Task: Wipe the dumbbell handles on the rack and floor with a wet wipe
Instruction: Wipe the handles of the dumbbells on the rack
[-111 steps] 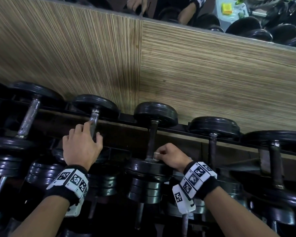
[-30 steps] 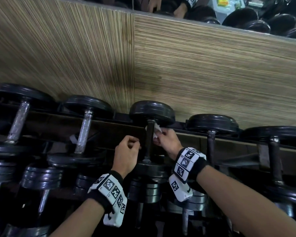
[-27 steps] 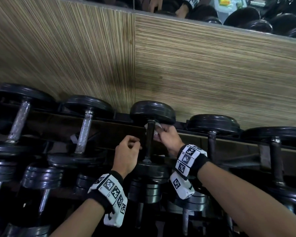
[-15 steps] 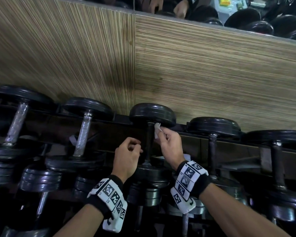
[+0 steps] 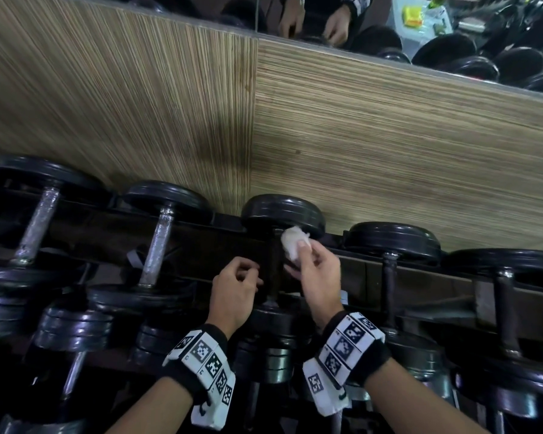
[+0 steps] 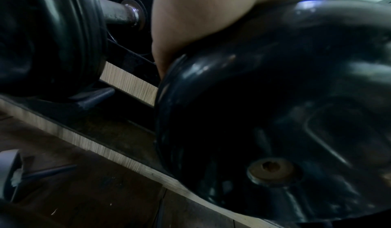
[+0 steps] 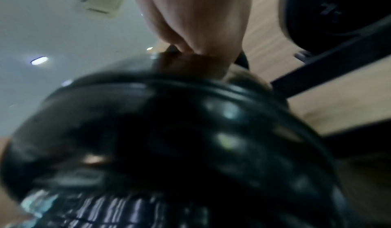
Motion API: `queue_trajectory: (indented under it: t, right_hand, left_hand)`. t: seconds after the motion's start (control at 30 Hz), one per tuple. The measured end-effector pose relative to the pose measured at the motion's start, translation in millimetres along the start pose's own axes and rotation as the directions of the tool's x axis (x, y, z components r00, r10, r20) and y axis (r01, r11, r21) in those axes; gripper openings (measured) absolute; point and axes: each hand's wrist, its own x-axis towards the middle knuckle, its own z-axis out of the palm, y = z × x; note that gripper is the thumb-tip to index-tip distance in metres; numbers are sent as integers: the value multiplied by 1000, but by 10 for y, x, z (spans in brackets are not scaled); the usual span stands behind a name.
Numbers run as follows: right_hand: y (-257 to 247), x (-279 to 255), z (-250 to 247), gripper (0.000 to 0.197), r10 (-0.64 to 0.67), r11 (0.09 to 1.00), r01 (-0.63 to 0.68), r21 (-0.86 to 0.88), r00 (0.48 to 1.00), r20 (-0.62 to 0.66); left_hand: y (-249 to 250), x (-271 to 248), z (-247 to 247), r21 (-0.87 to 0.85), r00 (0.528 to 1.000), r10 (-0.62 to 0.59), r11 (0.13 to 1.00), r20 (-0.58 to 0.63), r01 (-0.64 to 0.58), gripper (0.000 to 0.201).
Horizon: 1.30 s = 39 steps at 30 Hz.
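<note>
A row of black dumbbells lies on the rack (image 5: 201,245). The middle dumbbell has a dark handle (image 5: 274,277). My right hand (image 5: 301,255) pinches a bunched white wet wipe (image 5: 295,244) just right of the top of that handle, below its far plate (image 5: 282,211). My left hand (image 5: 248,275) sits close against the handle's left side, fingers curled, with nothing seen in it. In both wrist views a near black plate (image 6: 275,114) (image 7: 169,148) fills the frame and hides the fingers.
A silver-handled dumbbell (image 5: 157,245) lies to the left and a dark-handled one (image 5: 389,283) to the right. More dumbbells sit on a lower tier (image 5: 72,330). A wood-grain wall (image 5: 358,136) rises close behind the rack, with a mirror (image 5: 452,36) above.
My right hand has come off the middle handle and now holds the bunched wipe just to its right. Earlier my left hand moved from the silver handle to the middle dumbbell.
</note>
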Motion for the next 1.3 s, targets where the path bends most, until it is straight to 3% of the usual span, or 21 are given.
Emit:
queue_trajectory:
  t: [0.07,0.13,0.2,0.4,0.53,0.63,0.7,0.8,0.87,0.93,1.03,1.13,1.2,1.3]
  right_hand:
    - [177,55,-33,27,142,989,-139,49,988,-61]
    - [318,118,-57,30,160,976,-160,-145,987,-16]
    - [305,181,-21,31,186,960,-165,-226,980,72]
    - [115,246,92,28,185,982,-187,-10,959,214]
    - [179,214,58,25,103,995,-102,-10,989,106]
    - [114,145,57,34,-50,989,60,-131,996,80]
    - [35,98,37,35,-146,961,165,-224,984,98]
    - [-79,-12,42,28,-186,944,218,-246,972,147]
    - [-151,-131,94,23,-178,939,246,-241,945,274]
    - [-166,-204,148,25,-165,929,267,-256,919,358]
    - [-143,-224,109,21,-165,943,245,-225,932,322]
    - [-129,-253,42,18,-118,979,159,-130,953,280]
    - [-98,-277,22,18,-92,991,110,-74,973,212]
    - [-9,-317,4,19,-24,998,27,-61,999,49]
  left_hand:
    - [1,1,0,-9,1000,2,1000,-1,-2,17]
    - [7,2,-4,-13,1000,-1,1000,4,1,16]
    - [11,0,-6,-5,1000,0,1000,10,0,15]
    - [24,0,-4,-27,1000,12,1000,2,-12,18]
    - [35,3,1,-36,1000,20,999,5,-20,17]
    - [38,12,3,-1,999,38,999,-5,-38,17]
    - [32,18,5,20,999,49,999,-2,-49,17]
    - [28,14,9,32,999,45,999,-4,-44,14]
    - [26,7,1,14,998,63,998,-17,-63,10]
    - [38,1,-27,-52,998,67,996,11,-66,25]
    - [91,12,-122,-217,976,70,976,205,-24,38]
    - [161,95,-217,-133,935,169,982,313,-133,17]
    - [204,189,-253,-74,935,206,979,290,-192,6]
    - [172,473,-264,-98,987,101,991,125,-89,10]
